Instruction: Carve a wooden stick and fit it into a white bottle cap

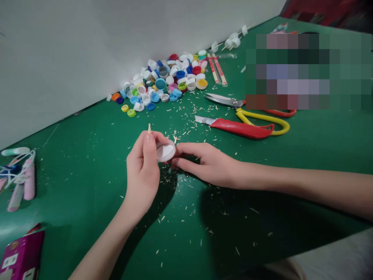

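Near the middle of the view, my left hand is closed on a thin wooden stick, whose tip sticks up past the thumb. A whitish translucent bottle cap lies against its fingers, open side partly toward me. From the right, my right hand reaches to the cap's right edge, with thumb and fingertips pinched close beside it. Whether those fingertips hold the cap or something small under it is hard to see. Pale wood shavings are scattered on the green table below and around both hands.
Colourful bottle caps are heaped by the wall. Right of them lie wrapped sticks, scissors with yellow and red handles, and a red cutter with its blade out. At left are a pink corded object and a purple box.
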The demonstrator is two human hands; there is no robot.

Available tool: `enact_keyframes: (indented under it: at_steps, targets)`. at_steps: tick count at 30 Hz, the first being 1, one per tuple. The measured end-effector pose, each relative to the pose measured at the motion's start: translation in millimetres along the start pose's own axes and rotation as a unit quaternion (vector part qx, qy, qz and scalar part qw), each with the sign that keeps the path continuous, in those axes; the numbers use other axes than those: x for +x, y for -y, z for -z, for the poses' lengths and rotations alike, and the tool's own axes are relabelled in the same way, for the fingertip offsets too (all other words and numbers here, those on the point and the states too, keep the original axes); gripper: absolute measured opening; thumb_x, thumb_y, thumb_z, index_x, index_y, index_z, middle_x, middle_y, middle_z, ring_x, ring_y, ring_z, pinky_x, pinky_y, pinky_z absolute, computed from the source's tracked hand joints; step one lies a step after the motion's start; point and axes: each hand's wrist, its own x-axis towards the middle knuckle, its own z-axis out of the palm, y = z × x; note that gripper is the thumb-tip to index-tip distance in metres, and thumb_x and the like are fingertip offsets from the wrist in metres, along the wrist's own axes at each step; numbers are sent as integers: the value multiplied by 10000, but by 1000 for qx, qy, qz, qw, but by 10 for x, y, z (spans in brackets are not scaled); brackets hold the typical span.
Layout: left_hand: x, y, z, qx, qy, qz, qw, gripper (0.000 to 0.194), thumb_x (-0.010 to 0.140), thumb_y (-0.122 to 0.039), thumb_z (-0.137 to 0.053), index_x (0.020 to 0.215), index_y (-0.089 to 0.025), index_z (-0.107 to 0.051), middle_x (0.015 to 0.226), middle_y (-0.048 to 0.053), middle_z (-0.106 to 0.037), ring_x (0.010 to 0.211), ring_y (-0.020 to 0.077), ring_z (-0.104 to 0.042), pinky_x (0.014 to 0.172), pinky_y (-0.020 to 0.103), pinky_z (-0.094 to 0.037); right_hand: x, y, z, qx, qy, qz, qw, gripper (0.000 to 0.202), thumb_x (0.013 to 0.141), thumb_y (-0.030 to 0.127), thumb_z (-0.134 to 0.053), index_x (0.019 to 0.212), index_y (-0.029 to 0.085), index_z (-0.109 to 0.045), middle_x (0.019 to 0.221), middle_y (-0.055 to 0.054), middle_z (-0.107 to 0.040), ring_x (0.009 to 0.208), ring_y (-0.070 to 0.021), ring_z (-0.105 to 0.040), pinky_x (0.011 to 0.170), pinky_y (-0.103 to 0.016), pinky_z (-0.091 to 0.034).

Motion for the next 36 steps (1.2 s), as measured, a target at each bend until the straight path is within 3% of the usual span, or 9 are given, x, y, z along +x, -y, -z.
enact_keyframes:
  at_steps: [5, 12, 16, 23, 27, 32, 36]
  targets:
    - [-49, -34, 31, 90, 0, -118, 989, 400, 1001, -465, -321, 812, -201, -555, 795, 26, -637, 727, 117, -586, 662, 260, -470, -19, -10, -2, -34, -10, 36, 999, 144, 912, 294, -509, 889, 189, -604, 865, -7, -668, 769, -122, -564, 731, -244, -457]
    - [-86, 35, 32, 127, -1, -174, 976, 394, 1011, -449, -286, 852, -206, -552, 814, 27, -638, 743, 123, -578, 650, 261, -456, -42, -13, 6, -46, -9, 82, 996, 151, 916, 270, -487, 905, 174, -603, 902, -32, -672, 805, -125, -572, 764, -255, -471]
    - [-111, 60, 16, 112, 3, -162, 980, 366, 1009, -442, -305, 851, -209, -540, 802, 17, -625, 676, 111, -526, 604, 253, -409, -46, -7, 30, -56, 3, 96, 994, 160, 916, 246, -470, 930, 166, -608, 912, -42, -665, 804, -125, -560, 778, -264, -470]
    - [-85, -14, 68, 52, 56, -75, 994, 373, 953, -523, -414, 768, -218, -525, 700, 12, -541, 600, 133, -433, 575, 279, -361, -53, -38, 61, -81, 30, 110, 990, 134, 901, 212, -443, 891, 190, -576, 909, -40, -624, 825, -136, -528, 797, -280, -451]
    - [-55, -83, 93, 70, 97, -74, 990, 332, 952, -475, -442, 768, -219, -547, 688, 16, -523, 595, 136, -411, 564, 274, -362, -29, -9, 45, -79, 27, 63, 995, 142, 886, 204, -388, 807, 201, -506, 841, -28, -578, 774, -145, -488, 755, -300, -425]
    - [-28, -140, 79, 123, 134, -122, 976, 316, 975, -421, -394, 790, -217, -550, 696, 16, -517, 596, 133, -411, 561, 265, -371, -1, 137, 58, 31, -26, -51, 998, 266, 951, 285, -291, 782, 207, -482, 792, 2, -540, 743, -133, -470, 711, -280, -400]
    - [-8, -153, 71, 141, 133, -141, 971, 332, 990, -403, -355, 790, -213, -539, 688, 8, -498, 583, 123, -398, 561, 259, -371, -2, 231, 81, 26, -51, -66, 996, 325, 945, 363, -335, 664, 211, -399, 667, 22, -432, 650, -117, -389, 609, -261, -341]
